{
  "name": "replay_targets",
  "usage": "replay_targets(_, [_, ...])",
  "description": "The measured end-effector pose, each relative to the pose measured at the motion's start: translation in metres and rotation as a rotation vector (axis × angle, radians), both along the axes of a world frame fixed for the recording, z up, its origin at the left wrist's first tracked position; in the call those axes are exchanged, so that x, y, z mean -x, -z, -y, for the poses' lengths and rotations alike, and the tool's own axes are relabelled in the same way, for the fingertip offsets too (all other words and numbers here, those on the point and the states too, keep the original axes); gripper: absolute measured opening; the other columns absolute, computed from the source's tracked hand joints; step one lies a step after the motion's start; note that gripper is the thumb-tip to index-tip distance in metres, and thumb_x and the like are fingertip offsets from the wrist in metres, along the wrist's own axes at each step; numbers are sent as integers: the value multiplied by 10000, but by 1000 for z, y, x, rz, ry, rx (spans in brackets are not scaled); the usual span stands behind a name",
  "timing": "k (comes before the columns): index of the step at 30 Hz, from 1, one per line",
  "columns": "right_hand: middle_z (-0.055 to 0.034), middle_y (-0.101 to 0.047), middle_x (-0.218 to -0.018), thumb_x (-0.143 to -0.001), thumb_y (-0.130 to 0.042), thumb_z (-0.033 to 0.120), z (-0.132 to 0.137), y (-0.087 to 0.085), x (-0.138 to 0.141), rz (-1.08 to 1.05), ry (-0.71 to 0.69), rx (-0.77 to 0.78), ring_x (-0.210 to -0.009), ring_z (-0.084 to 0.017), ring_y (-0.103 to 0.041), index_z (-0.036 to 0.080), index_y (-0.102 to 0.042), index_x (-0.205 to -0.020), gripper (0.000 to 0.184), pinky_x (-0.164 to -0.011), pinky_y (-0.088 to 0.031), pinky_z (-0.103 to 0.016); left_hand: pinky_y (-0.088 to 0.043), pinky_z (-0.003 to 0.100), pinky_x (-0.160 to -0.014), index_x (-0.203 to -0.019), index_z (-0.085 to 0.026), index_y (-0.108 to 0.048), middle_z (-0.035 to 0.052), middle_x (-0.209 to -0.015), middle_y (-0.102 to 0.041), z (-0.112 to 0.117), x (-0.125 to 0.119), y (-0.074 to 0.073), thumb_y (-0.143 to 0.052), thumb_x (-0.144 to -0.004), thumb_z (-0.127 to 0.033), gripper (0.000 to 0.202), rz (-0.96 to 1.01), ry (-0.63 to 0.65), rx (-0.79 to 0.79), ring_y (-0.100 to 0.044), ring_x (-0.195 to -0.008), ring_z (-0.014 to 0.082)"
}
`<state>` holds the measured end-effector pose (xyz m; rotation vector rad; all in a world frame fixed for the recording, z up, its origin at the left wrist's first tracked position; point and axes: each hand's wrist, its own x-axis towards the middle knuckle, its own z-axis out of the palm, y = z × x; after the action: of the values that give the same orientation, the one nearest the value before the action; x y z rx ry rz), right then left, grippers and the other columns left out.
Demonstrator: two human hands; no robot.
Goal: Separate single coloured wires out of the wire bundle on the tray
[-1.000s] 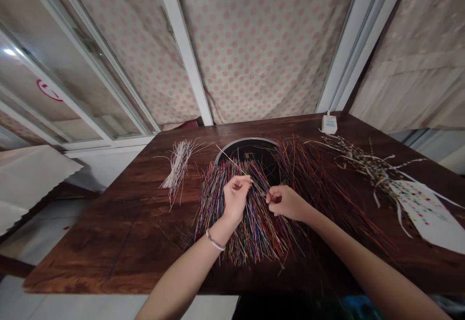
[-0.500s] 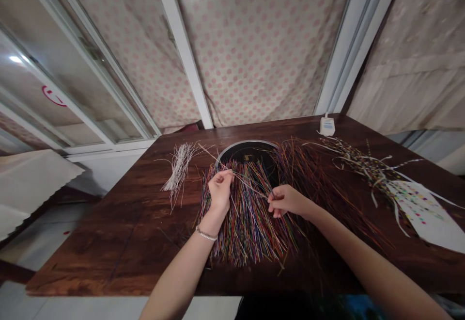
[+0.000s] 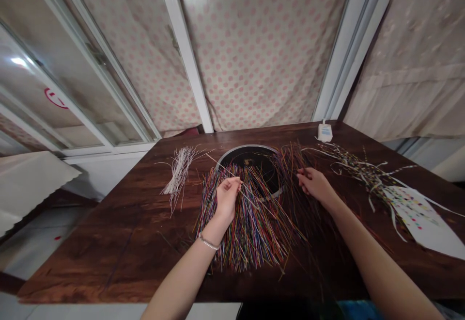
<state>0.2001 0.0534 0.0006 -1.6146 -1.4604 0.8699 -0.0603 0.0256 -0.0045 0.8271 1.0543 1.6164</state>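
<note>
Multicoloured thin strands [image 3: 254, 232] fan out in a dense pile on a dark wooden table [image 3: 109, 242], their upper ends lying over a round black pan [image 3: 247, 146]. The left hand [image 3: 228, 199], with a beaded bracelet [image 3: 209, 242] at the wrist, is curled, pinching strands at the top of the pile. The right hand [image 3: 315, 185] rests among darker strands beside the pan, fingers loosely curved; whether it grips any is unclear. White strands [image 3: 179, 177] lie left of the pile, dotted paper [image 3: 417, 216] to the right.
</note>
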Motion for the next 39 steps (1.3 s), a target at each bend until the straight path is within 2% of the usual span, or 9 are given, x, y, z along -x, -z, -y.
replay_targets(2, [-53,-577,-685,-706,-571,247,0,1,-7,278,96,-76,-563,-160,-566,110,-505,-1014,343,-551,-456,-290,-399,211,-597,-738,-125,-633,15,-671,-605,4,-3,-3,-672,-621,-233,164,-62,87,5,-497,-570,70])
replay_targets(4, [-133,-598,-862,-676,-596,206,4,-3,-7,488,180,-234,-796,-237,-587,105,-532,-1012,357,-737,-450,-368,-404,211,-596,-730,-128,-635,24,-679,-611,9,-6,-5,-671,-633,-234,148,-125,177,0,-504,-579,77])
replay_targets(6, [-155,-589,-968,-704,-564,206,10,-10,3,516,195,-377,-901,-255,-563,119,-570,-979,288,-826,-415,-391,-409,212,-598,-720,-132,-636,31,-682,-613,14,-9,-9,-671,-648,-243,137,-184,254,-19,-514,-598,87])
replay_targets(8, [-121,-624,-922,-756,-518,255,18,-15,19,351,44,-363,-841,-218,-585,143,-611,-900,204,-800,-437,-352,-416,217,-596,-714,-137,-639,34,-676,-615,18,-13,-12,-670,-663,-269,145,-229,314,-35,-519,-600,95])
replay_targets(12, [-57,-668,-747,-778,-499,367,32,-11,55,-67,-446,-15,-692,-160,-616,150,-649,-790,264,-630,-475,-265,-430,228,-597,-705,-141,-636,33,-665,-618,23,-19,-16,-658,-690,-322,183,-270,363,-44,-522,-579,96])
replay_targets(18, [-26,-652,-637,-725,-562,318,42,-3,76,-160,-611,87,-476,-83,-531,132,-647,-693,207,-485,-411,-200,-447,241,-622,-718,-134,-631,42,-692,-637,21,-19,-13,-672,-679,-306,180,-235,289,-24,-557,-612,106])
replay_targets(25, [-2,-650,-613,-719,-469,212,41,-2,73,1,-490,-30,-442,-88,-508,158,-633,-724,172,-468,-375,-202,-460,267,-665,-709,-135,-623,48,-701,-643,16,-16,-11,-670,-670,-311,186,-190,102,-74,-574,-639,119])
replay_targets(31, [34,-536,-495,-664,-498,173,48,-3,74,497,-314,-291,-477,-107,-485,201,-534,-584,92,-525,-317,-222,-455,270,-696,-751,-148,-603,42,-744,-641,18,-13,-17,-634,-711,-307,166,-230,-12,-139,-582,-696,129])
replay_targets(39, [-1,-570,-550,-696,-507,230,45,-4,70,706,-140,-175,-527,-142,-515,208,-506,-591,107,-497,-221,-238,-443,264,-693,-718,-159,-572,42,-768,-630,29,-22,-16,-614,-735,-278,127,-282,25,-206,-586,-733,140])
